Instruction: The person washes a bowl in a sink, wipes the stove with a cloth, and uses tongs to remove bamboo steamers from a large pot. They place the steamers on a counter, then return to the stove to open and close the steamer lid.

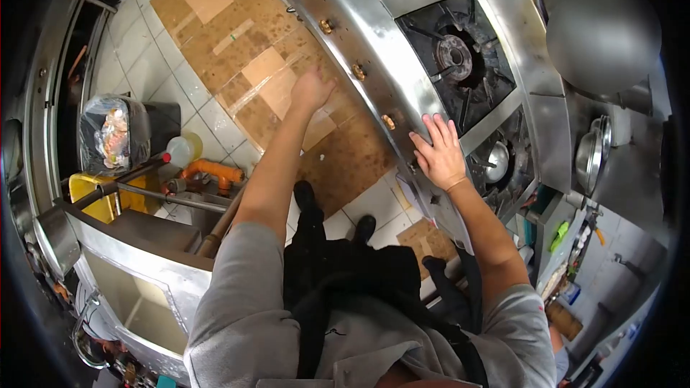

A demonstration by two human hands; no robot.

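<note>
My right hand (439, 152) lies with its fingers spread on the steel front ledge of the stove (402, 50), beside a black burner grate (460, 57). Below its wrist is the stove's front edge with brass-coloured knobs (359, 72). Over the cardboard on the floor (345, 165), my left hand (312, 90) hangs in the air, its fingers curled and partly blurred. Whether it holds anything cannot be made out.
At the left stand a lined bin (115, 136) with scraps, a yellow container (90, 190), orange pipe (212, 170) and a steel sink (154, 312). Steel bowls (589, 154) hang at the right. Another person's dark-clad leg (449, 291) shows beside me.
</note>
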